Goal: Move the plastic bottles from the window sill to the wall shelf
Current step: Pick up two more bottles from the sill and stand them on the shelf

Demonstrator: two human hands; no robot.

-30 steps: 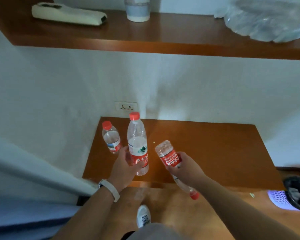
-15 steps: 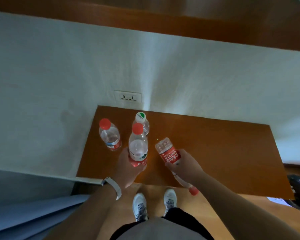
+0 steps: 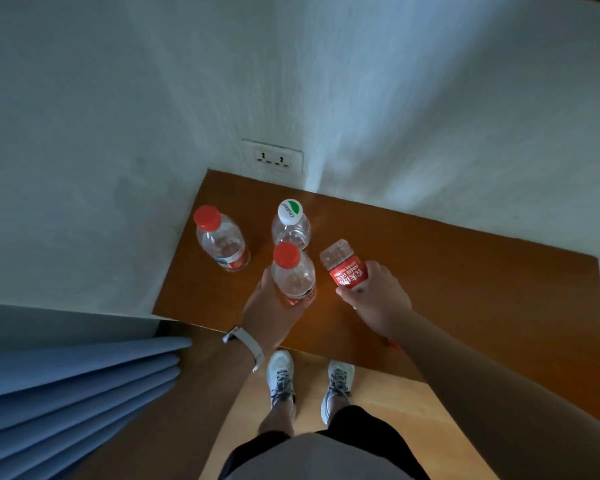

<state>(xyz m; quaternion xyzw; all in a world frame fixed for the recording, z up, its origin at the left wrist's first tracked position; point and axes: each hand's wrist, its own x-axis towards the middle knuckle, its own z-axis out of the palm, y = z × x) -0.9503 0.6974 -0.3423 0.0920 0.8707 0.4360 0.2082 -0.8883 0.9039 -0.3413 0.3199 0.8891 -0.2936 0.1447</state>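
My left hand (image 3: 269,308) grips an upright clear bottle with a red cap (image 3: 293,273) standing on the brown wooden shelf (image 3: 465,271). My right hand (image 3: 374,299) holds a second red-labelled bottle (image 3: 343,268) tilted, its base pointing up and away, its cap end hidden under my forearm. Two more bottles stand free on the shelf: a red-capped one (image 3: 222,239) at the left and one with a white and green cap (image 3: 291,221) just behind the bottle in my left hand.
A white wall with a double socket (image 3: 272,160) rises behind the shelf. Blue folded curtain fabric (image 3: 77,386) hangs at the lower left. My feet in white shoes (image 3: 281,375) stand on the wooden floor below the shelf edge.
The camera has tilted down, so the upper shelf has left the view and the white-capped bottle has come into sight. Both hands keep their bottles in nearly the same place.
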